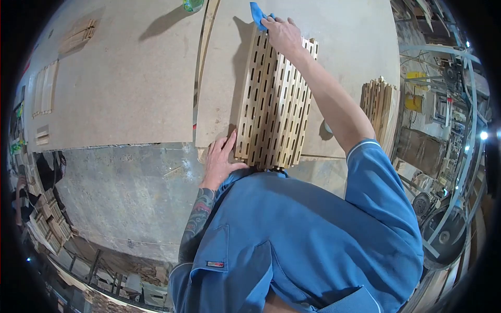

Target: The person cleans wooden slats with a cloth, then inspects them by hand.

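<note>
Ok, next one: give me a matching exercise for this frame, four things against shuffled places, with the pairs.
1. blue cloth
2. left hand
3. green object
4. slotted boards

A. cut off by the picture's top edge
B. stretching between the two hands
C. in the right hand
D. by the boards' near left corner

Pairs: 1-C, 2-D, 3-A, 4-B

The wooden strips point(276, 104) are coloured golden brown and patterned with rows of dark slots, while bright blue is shown by the cloth point(257, 14). The shirt point(313, 224) is coloured a deeper blue, beige is shown by the tabletop point(130, 94), and the left forearm point(199, 219) is patterned with dark and reddish tattooing.
</note>
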A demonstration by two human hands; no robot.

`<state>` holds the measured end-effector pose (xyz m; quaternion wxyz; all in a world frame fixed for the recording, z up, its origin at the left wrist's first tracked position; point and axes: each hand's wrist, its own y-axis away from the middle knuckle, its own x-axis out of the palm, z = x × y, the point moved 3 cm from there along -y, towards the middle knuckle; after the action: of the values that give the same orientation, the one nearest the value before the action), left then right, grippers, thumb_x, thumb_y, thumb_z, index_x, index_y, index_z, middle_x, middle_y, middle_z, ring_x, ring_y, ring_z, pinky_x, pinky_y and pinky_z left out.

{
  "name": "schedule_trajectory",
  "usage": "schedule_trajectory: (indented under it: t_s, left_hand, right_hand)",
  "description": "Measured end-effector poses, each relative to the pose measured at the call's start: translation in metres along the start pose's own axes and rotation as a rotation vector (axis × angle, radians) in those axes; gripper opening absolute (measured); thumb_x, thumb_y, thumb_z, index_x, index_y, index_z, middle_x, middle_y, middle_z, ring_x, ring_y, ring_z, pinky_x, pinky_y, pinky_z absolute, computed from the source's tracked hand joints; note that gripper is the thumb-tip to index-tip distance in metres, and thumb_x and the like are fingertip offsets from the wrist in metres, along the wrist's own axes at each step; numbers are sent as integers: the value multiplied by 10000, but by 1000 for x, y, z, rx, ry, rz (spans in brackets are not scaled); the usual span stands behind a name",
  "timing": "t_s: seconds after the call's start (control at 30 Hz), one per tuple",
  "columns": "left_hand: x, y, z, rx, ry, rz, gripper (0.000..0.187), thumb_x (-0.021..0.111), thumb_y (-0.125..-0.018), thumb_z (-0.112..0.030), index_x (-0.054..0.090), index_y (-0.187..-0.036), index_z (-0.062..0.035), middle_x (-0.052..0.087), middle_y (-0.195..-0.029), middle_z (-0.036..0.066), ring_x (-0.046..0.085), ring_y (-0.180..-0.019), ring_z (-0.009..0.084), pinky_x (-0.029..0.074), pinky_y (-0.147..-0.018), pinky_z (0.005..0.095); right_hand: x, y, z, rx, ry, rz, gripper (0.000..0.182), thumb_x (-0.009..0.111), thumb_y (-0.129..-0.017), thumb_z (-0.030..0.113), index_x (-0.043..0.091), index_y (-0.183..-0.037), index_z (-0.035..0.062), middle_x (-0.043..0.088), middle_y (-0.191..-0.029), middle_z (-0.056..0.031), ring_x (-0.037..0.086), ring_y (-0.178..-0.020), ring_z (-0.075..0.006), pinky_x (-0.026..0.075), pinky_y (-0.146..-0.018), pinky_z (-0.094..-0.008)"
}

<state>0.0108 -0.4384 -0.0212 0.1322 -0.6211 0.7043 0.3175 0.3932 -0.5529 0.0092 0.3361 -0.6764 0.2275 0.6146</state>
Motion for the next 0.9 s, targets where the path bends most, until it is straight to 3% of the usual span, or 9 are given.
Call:
schedule_trajectory:
  t_s: [0.13,0.17,0.27,0.37,0.47,0.57,0.7,0.9]
  left_hand:
    - [0,-2,-4,-25,-3,-6,1156,919,-559,-393,374,-1563,-212,528,-1182,106,515,-1128,324,430,-1005,453]
    - [1,-1,-4,-16,-1,-23,1161,921,-551,-383,375,-1563,-216,529,-1170,102,519,-1120,321,432,-999,451]
    - [2,-1,-2,0,-22,-55,1169,923,-533,-374,383,-1559,-224,533,-1154,88,525,-1105,310,434,-988,447]
    - [8,-1,2,14,-26,-86,1172,922,-522,-380,390,-1555,-229,536,-1144,81,529,-1096,302,435,-976,445]
    - [6,-1,1,7,-21,-80,1170,919,-524,-390,389,-1555,-235,538,-1140,79,532,-1088,301,436,-963,448]
    - [6,-2,0,10,-23,-75,1165,913,-534,-396,382,-1559,-240,539,-1140,79,534,-1086,305,437,-954,451]
    - [7,-1,3,23,-24,-72,1163,907,-544,-401,371,-1563,-241,539,-1141,80,534,-1087,310,437,-948,457]
    - [6,-1,1,46,-69,-98,1161,903,-540,-411,377,-1560,-233,533,-1110,80,537,-1078,308,437,-912,455]
  right_hand:
    - [8,17,10,12,43,47,326,564,-846,33,622,-1160,95,692,-1153,-127,635,-1165,-293,446,-1045,-543]
    - [5,20,13,12,2,23,297,572,-839,36,629,-1127,82,697,-1089,-126,652,-1115,-304,465,-1026,-514]
    - [-10,25,25,94,-5,227,449,558,-849,-8,598,-1280,110,688,-1226,-113,686,-1036,-322,565,-906,-467]
    - [-3,35,32,77,-23,184,451,566,-841,-8,603,-1275,106,704,-1170,-136,698,-936,-349,588,-783,-453]
    - [-17,47,46,105,-57,239,431,575,-840,0,618,-1256,103,716,-1101,-163,698,-858,-369,574,-741,-479]
    - [-20,61,55,111,-110,209,293,573,-830,12,632,-1114,56,695,-947,-144,705,-853,-316,575,-738,-459]
    - [-21,74,62,97,-178,169,370,593,-826,13,631,-1190,62,712,-994,-182,688,-728,-366,550,-654,-483]
    - [-34,109,92,136,-191,244,415,558,-828,5,619,-1235,57,698,-1096,-217,694,-768,-374,560,-677,-485]
